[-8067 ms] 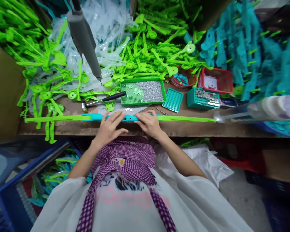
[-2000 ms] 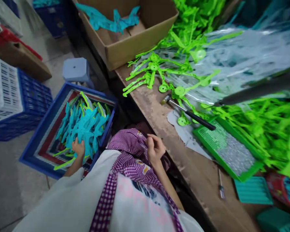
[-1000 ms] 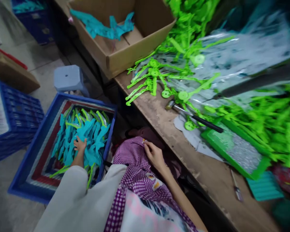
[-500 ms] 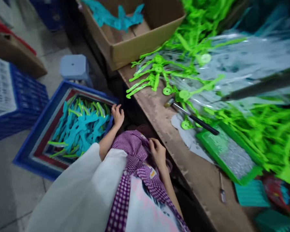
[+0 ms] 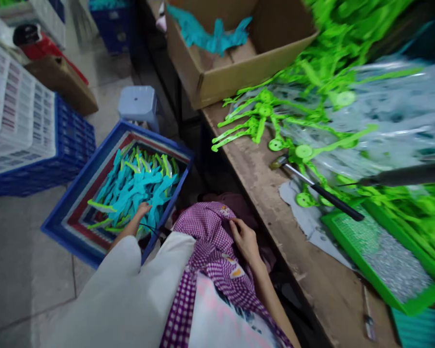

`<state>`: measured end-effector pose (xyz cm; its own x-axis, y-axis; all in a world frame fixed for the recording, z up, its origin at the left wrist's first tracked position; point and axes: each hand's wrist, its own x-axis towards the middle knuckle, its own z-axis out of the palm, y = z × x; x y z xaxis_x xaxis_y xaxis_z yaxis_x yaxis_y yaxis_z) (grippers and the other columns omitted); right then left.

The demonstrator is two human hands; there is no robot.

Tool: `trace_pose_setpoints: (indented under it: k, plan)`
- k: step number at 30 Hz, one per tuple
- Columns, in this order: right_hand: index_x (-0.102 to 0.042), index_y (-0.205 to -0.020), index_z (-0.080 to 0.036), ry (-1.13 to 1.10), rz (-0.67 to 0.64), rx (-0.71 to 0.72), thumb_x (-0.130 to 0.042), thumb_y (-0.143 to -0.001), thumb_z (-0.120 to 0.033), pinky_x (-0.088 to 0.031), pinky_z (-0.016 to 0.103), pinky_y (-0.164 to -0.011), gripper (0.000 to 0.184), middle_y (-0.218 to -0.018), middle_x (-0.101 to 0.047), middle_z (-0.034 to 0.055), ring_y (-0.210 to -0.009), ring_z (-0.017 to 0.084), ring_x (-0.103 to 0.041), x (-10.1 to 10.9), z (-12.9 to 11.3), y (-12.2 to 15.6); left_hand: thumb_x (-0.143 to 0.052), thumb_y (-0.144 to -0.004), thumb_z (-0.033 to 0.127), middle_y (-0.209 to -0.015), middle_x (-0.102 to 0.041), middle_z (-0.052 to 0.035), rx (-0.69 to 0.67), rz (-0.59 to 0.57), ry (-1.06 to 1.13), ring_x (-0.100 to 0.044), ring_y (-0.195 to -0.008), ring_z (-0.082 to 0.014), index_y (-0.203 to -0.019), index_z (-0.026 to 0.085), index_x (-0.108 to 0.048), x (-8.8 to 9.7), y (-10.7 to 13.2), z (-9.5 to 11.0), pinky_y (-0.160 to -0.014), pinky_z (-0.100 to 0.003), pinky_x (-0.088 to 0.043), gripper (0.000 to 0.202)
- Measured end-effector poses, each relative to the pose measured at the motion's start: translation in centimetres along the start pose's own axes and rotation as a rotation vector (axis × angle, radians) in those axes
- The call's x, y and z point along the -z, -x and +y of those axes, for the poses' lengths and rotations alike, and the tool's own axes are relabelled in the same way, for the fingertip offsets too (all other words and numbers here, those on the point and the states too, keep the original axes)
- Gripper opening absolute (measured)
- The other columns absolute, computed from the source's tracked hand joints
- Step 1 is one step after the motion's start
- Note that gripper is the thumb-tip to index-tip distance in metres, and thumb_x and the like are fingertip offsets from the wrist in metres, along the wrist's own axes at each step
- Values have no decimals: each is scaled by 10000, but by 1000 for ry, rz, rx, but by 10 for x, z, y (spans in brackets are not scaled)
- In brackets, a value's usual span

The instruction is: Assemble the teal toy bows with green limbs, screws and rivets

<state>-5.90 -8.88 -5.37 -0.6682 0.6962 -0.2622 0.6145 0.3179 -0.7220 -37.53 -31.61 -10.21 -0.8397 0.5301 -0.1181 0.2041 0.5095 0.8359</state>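
Note:
My left hand (image 5: 144,210) is down in the blue crate (image 5: 63,215), touching the teal plastic pieces (image 5: 132,191) heaped there. Its fingers are largely hidden among them, so whether it grips one cannot be told. The teal pieces are long and branching, and some have light-green strips (image 5: 101,206) along them. My right hand (image 5: 247,243) rests on the purple checked apron (image 5: 203,224) over my lap, its fingers loosely bent and apart, with nothing seen in them.
On the wooden bench (image 5: 253,183) at right lie bright-green plastic parts (image 5: 264,108), a hammer (image 5: 319,188), a screwdriver (image 5: 368,314) and a green tray (image 5: 387,261) of small metal pieces. A power-driver tip (image 5: 362,182) hangs above. A cardboard box (image 5: 253,67), stool (image 5: 137,101) and stacked crates (image 5: 74,135) stand around.
My left hand has gone from the crate's near right edge into the heap of teal pieces. The right hand remains on the apron. The whole view has shifted slightly to the left.

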Motion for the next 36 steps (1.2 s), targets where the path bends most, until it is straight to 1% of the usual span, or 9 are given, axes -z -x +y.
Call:
trace_pose_setpoints:
  k: [5, 7, 12, 15, 18, 23, 29, 33, 36]
  plan:
    - [-693, -977, -175, -80, 105, -29, -435, -906, -534, -518, 322, -709, 447, -936, -757, 104, -776, 231, -703, 18, -14, -5, -615, -882, 340, -832, -626, -47, -282, 257, -1, -635, -903, -248, -892, 137, -637, 26, -118, 75, -849, -439, -517, 204]
    - [-692, -982, -183, -126, 156, -26, -434, -917, -526, -521, 320, -743, 434, -952, -757, 99, -830, 234, -709, 24, -23, -10, -638, -851, 332, -893, -639, -68, -508, 450, 12, -628, -875, -231, -949, 130, -642, 25, -170, 140, -859, -463, -511, 224]
    - [-692, -981, -195, -165, 177, 36, -442, -922, -488, -525, 328, -808, 389, -972, -758, 85, -893, 233, -714, 33, -25, -23, -719, -830, 321, -1319, -553, -99, -870, 289, -68, -515, -1228, -202, -1187, 175, -589, -3, -291, 319, -1080, -414, -407, 408]
    - [-697, -952, -189, -190, 256, -28, -437, -914, -506, -540, 336, -788, 411, -943, -763, 93, -867, 242, -721, 36, -9, -17, -732, -838, 360, -1395, -516, -138, -766, 174, -336, -376, -1357, -195, -1218, 63, -540, -17, -349, 378, -1202, -547, -131, 519]
    - [-701, -944, -187, -228, 317, -92, -433, -912, -536, -551, 336, -777, 442, -949, -766, 103, -862, 245, -724, 36, 3, -7, -772, -804, 358, -1335, -573, -206, -546, 171, -554, -340, -1383, -250, -1087, -12, -586, -23, -381, 391, -1138, -675, 55, 501]
    - [-696, -935, -205, -252, 270, -74, -430, -923, -527, -558, 346, -790, 418, -940, -767, 99, -869, 254, -727, 46, -1, -1, -711, -842, 456, -1193, -635, -163, -591, 205, -595, -349, -1382, -327, -716, 46, -615, -28, -380, 388, -1142, -683, -43, 439]
    - [-699, -938, -233, -231, 229, -49, -437, -936, -481, -553, 373, -798, 360, -938, -763, 81, -879, 267, -722, 65, -12, 3, -861, -677, 422, -1295, -531, -142, -609, 435, -495, -383, -1309, -437, -1106, 63, -644, 6, -344, 394, -1084, -753, -193, 600]
    - [-695, -927, -224, -288, 232, 12, -445, -938, -486, -548, 381, -800, 362, -938, -754, 85, -867, 258, -708, 84, -39, -12, -880, -631, 319, -1269, -502, -105, -631, 565, -220, -446, -1252, -365, -1213, 118, -610, 14, -285, 378, -1120, -661, -293, 673]
    - [-688, -955, -220, -407, 316, 123, -468, -935, -502, -537, 382, -866, 358, -965, -736, 85, -912, 238, -685, 102, -85, -45, -809, -732, 378, -1203, -535, -78, -732, 417, 16, -481, -1207, -267, -1228, 111, -562, -24, -206, 349, -1137, -576, -356, 615]
